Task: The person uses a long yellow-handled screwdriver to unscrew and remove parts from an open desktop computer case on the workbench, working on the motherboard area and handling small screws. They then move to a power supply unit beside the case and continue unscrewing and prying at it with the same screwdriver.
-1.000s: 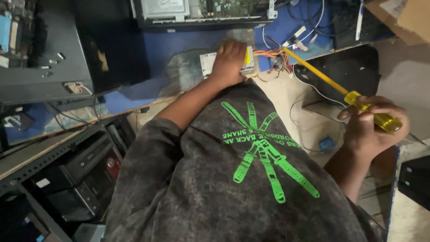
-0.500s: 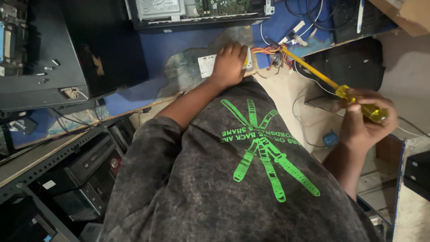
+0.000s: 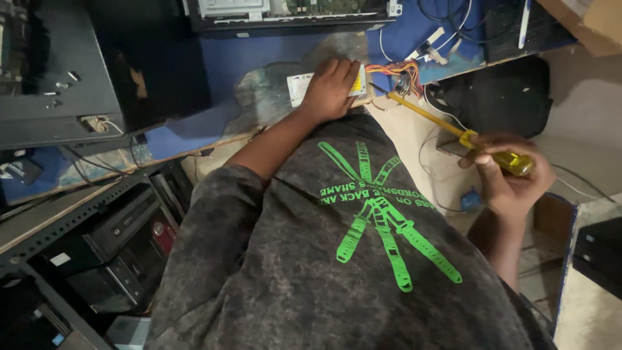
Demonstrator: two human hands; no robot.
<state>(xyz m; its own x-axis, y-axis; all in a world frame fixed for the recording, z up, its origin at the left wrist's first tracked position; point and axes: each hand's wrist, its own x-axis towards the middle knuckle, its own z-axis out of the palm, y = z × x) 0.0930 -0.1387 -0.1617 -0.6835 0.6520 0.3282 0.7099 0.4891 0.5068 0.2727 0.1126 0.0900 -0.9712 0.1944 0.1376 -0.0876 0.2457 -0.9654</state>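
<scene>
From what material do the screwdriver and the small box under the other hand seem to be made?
The long yellow screwdriver seems to have a clear yellow plastic handle, glossy with a highlight, in the right hand; its shaft is yellow too, perhaps coated. The small grey box with coloured wires, under the left hand, looks like dull sheet metal, though dim light leaves this uncertain.
</scene>
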